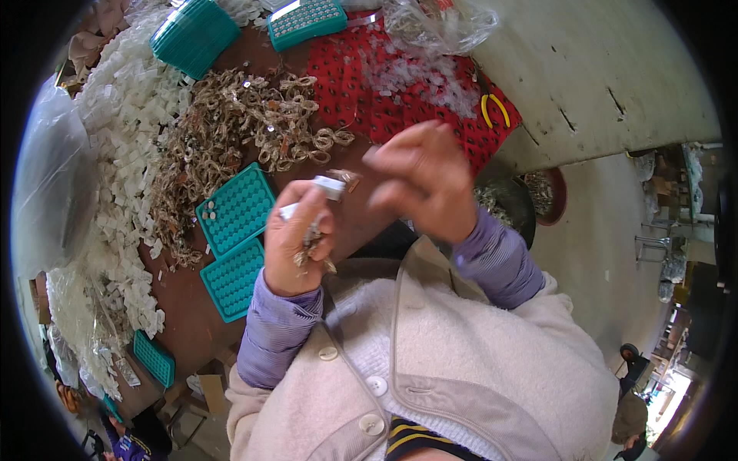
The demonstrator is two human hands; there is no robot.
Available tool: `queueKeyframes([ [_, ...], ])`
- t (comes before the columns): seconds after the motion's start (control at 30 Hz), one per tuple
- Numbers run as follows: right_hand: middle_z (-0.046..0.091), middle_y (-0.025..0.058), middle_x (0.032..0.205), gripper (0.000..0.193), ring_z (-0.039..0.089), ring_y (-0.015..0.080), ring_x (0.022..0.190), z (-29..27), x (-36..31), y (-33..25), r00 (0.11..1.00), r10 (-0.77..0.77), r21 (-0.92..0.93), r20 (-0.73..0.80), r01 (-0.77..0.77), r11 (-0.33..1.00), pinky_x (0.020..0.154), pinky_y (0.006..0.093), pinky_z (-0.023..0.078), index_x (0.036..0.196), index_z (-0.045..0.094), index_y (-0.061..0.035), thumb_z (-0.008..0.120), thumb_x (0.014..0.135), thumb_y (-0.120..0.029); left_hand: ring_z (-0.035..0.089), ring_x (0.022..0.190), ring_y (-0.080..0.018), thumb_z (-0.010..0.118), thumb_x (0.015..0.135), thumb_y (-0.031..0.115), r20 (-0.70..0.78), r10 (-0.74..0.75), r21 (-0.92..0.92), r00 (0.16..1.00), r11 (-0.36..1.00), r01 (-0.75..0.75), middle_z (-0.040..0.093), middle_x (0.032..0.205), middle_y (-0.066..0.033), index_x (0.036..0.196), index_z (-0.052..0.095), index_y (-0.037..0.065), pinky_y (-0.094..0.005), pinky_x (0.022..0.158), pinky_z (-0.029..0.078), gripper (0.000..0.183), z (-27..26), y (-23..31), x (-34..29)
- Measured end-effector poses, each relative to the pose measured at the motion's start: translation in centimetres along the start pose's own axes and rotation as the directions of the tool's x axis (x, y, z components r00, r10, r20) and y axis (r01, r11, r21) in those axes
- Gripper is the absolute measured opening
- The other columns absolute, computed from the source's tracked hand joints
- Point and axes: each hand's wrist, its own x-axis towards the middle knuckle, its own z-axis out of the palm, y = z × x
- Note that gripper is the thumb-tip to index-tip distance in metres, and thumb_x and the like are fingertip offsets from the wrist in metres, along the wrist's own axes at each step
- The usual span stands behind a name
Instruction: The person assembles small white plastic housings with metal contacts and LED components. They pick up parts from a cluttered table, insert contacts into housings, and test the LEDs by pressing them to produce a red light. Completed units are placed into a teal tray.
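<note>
My left hand (pixel 296 244) is closed on a small white block-shaped piece (pixel 330 185), which sticks up past the thumb. A brownish, clear-looking scrap (pixel 347 179) is at its tip, and a beige twisted strand (pixel 310 247) shows among the fingers. My right hand (pixel 430 180) is raised to the right of it, blurred by motion. Its thumb and fingers are apart, and nothing shows between them. Just left of my left hand lie two teal trays with rows of pockets; the upper tray (pixel 244 201) has a few small white discs in it, the lower tray (pixel 238 278) sits against it.
Coiled beige strands (pixel 231 115) are heaped on the brown table, beside a large pile of white pieces (pixel 115 184). A red patterned cloth (pixel 346 77) bears clear bits and yellow-handled pliers (pixel 496 111). Stacked teal trays (pixel 194 38) stand at the back. Bowls (pixel 555 198) are at right.
</note>
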Motion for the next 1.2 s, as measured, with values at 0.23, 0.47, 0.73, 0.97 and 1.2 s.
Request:
queueKeyframes([
  [0.23,0.068,0.0042,0.089,0.012,0.064,0.0306,0.088,0.0,2.3,12.9,0.981,0.175,-0.539,-0.088,-0.194,0.82,0.079,0.046,0.049,0.084,0.077,-0.0105,0.084,0.086,-0.02,0.06,0.062,-0.0035,0.066,0.11,0.016,0.014,0.287,0.096,0.958,0.953,-0.287,0.076,0.125,-0.0189,0.116,0.064,0.003,-0.0175,0.043,0.039,0.015,-1.1,0.6,0.7],
  [0.47,0.068,0.0035,0.094,0.015,0.064,0.0299,0.093,0.0,1.6,12.6,0.977,0.184,-0.513,-0.109,-0.214,0.831,0.082,0.047,0.048,0.085,0.073,-0.0119,0.086,0.082,-0.019,0.064,0.069,-0.005,0.062,0.112,0.02,0.032,0.185,0.11,0.982,0.976,-0.187,0.076,0.122,-0.015,0.136,0.063,0.0,-0.0176,0.046,0.042,0.031,-1.4,0.4,0.6],
  [0.73,0.067,0.0026,0.088,0.013,0.063,0.0271,0.087,0.5,2.8,9.5,0.985,0.164,-0.399,-0.062,-0.175,0.9,0.082,0.0423,0.046,0.087,0.076,-0.0113,0.087,0.081,-0.016,0.062,0.072,-0.0037,0.064,0.11,0.017,0.102,0.168,0.172,0.981,0.968,-0.183,0.074,0.119,-0.0097,0.141,0.065,0.002,-0.0177,0.048,0.043,0.035,-0.4,0.7,-1.8],
  [0.97,0.073,0.0061,0.093,0.018,0.067,0.0218,0.091,0.5,1.7,-2.8,0.969,0.023,0.303,0.246,-0.099,0.948,0.085,0.0343,0.052,0.097,0.077,-0.0046,0.083,0.083,0.004,0.06,0.078,-0.0016,0.074,0.103,0.006,0.16,0.295,0.48,0.942,0.811,-0.335,0.071,0.101,0.002,0.132,0.072,0.004,-0.0178,0.068,0.048,0.03,0.8,1.3,-4.5],
  [1.2,0.072,0.0072,0.095,0.02,0.068,0.0231,0.088,3.2,-0.3,-7.7,0.876,0.449,0.726,0.178,-0.425,0.54,0.084,0.0356,0.051,0.104,0.074,-0.0052,0.079,0.087,0.004,0.055,0.062,0.0005,0.073,0.105,0.011,0.13,0.215,0.416,0.968,0.874,-0.25,0.07,0.085,0.0005,0.127,0.072,0.004,-0.0168,0.053,0.041,0.023,-0.3,1.7,-6.5],
])
